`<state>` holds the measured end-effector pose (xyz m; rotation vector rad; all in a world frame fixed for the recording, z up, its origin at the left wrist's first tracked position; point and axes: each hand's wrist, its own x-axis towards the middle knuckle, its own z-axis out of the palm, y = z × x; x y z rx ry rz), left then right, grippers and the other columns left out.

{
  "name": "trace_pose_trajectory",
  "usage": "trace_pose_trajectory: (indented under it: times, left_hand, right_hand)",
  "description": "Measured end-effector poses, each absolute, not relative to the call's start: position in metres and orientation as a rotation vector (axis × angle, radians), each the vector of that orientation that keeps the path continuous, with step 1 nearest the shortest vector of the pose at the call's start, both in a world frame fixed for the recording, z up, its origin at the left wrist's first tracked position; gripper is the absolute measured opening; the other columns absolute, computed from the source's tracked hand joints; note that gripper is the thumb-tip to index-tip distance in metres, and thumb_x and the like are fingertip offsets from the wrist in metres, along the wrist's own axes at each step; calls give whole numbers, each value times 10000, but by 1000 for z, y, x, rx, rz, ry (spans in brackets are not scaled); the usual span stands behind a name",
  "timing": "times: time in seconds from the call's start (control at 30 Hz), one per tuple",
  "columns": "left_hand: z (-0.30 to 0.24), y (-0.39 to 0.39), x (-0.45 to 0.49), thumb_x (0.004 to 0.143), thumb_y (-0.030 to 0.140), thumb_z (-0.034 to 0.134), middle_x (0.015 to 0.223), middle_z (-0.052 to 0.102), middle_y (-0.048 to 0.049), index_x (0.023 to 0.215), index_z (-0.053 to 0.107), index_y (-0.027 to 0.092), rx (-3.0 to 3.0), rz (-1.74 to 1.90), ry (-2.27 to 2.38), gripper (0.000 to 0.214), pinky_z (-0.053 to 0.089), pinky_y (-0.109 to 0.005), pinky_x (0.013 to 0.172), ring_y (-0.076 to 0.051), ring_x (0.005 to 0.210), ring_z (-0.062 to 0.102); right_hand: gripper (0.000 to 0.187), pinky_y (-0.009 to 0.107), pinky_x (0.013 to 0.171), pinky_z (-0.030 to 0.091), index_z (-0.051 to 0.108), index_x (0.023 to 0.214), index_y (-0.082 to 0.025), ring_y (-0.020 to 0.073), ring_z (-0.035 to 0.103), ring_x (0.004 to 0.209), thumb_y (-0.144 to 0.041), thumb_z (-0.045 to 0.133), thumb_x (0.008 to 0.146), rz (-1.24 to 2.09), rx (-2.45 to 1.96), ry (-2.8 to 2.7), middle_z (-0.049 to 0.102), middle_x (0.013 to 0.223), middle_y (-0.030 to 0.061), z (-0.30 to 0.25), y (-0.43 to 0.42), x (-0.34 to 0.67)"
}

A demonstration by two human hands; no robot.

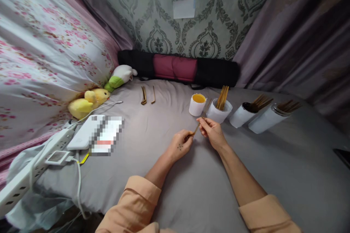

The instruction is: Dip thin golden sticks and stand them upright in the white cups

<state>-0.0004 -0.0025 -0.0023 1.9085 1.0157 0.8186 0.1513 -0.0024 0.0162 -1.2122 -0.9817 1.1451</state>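
Both hands meet above the grey sheet (164, 182), joined by one thin brown stick (196, 129) that slants between them, lower at the left hand and higher at the right. The left hand (181, 146) has its grip closed, thumb against curled fingers, pinching the lower part of the stick; small dark marks show on the back of this hand. The right hand (214, 134) has its grip pressed together at thumb and forefinger, pinching the stick further up. Just beyond the right hand stands a white tub (196, 109) with a yellow inside, and beside it a wider cup (218, 115) holding a bunch of golden sticks (223, 97). A brownish sliver shows between those two; whether it belongs to the held stick I cannot tell. Further right are a dark-mouthed pot (239, 117) and a jar (265, 122), each with brown sticks poking out towards the right. Well apart on the left, a few hooked rods (143, 95) lie close together, with a single rod (153, 94) just beside them, also bent at its near end.
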Motion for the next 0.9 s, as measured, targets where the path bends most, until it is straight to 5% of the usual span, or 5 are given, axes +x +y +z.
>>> trace_pose_trajectory:
  times: [0.33,0.9]
  left_hand:
    - [1,-2,0,705,266,568,752,584,-39,1077,546,72,1178,630,821,420,312,-183,442,-48,494,433]
    - [2,1,-5,655,290,681,767,569,-48,984,600,119,721,595,610,380,293,-192,501,-52,569,462]
  right_hand:
    - [364,182,369,234,607,860,-151,49,371,435,-483,583,713,1143,-1233,-1007,464,588,-26,18,-3,155]
    - [361,197,380,239,630,869,-174,54,376,426,-496,559,725,1085,-1225,-1102,473,564,-37,19,-3,163]
